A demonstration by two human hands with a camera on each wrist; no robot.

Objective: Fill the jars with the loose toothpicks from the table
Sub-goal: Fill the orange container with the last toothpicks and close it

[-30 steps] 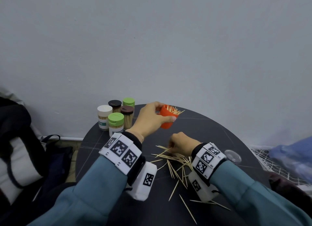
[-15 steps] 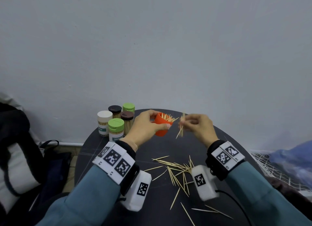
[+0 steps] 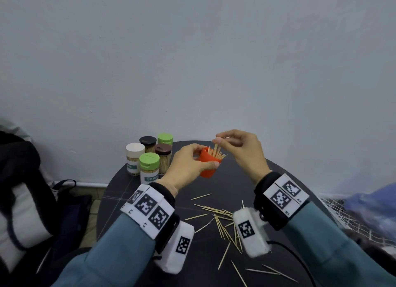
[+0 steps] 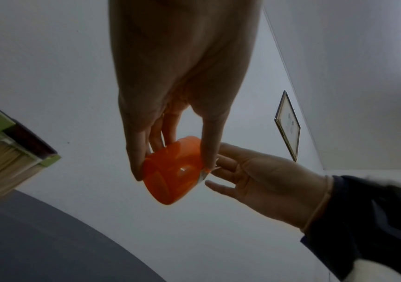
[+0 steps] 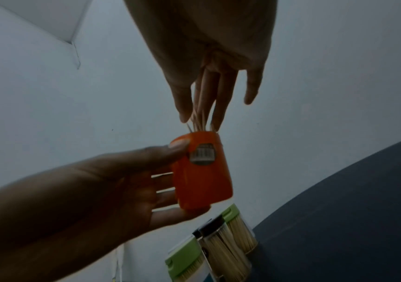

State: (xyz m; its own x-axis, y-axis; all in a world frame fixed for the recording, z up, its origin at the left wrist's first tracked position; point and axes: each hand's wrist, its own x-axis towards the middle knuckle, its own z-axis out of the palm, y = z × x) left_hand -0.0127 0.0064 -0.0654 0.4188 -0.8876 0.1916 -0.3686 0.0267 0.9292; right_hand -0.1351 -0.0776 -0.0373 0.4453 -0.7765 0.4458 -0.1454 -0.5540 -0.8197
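The left hand (image 3: 188,164) holds an orange toothpick jar (image 3: 209,163) clear of the round dark table (image 3: 214,186), thumb on the near side and fingers curled round the far side; the jar is open at the top and tilted slightly toward the right hand (image 3: 242,151). In the right wrist view the thumb presses just beside a small barcode label (image 5: 203,153) on the jar wall, and in the left wrist view the jar's translucent base faces the camera. The right hand is poised directly above the jar mouth, its thumb and first fingers pinching a small bundle of toothpicks (image 3: 216,148) whose lower ends stand inside the jar among those already there; the little finger is held apart from the others. How many toothpicks are in the pinch cannot be told, since the wrist views are dim. Loose toothpicks (image 3: 222,222) lie scattered on the near part of the table, between the two forearms and partly under the right wrist camera (image 3: 252,233), with a few more strays toward the near edge. At the far left edge of the table stands a cluster of five capped toothpick jars: a white-capped jar (image 3: 135,158), a black-capped jar (image 3: 148,143), a far green-capped jar (image 3: 165,138), a brown-capped jar (image 3: 164,158) and a near green-capped jar (image 3: 149,169) with a label reading TOOTHPICK. A dark bag (image 3: 23,190) sits on the floor to the left of the table, and blue cloth (image 3: 372,203) over a white mesh lies to the right.
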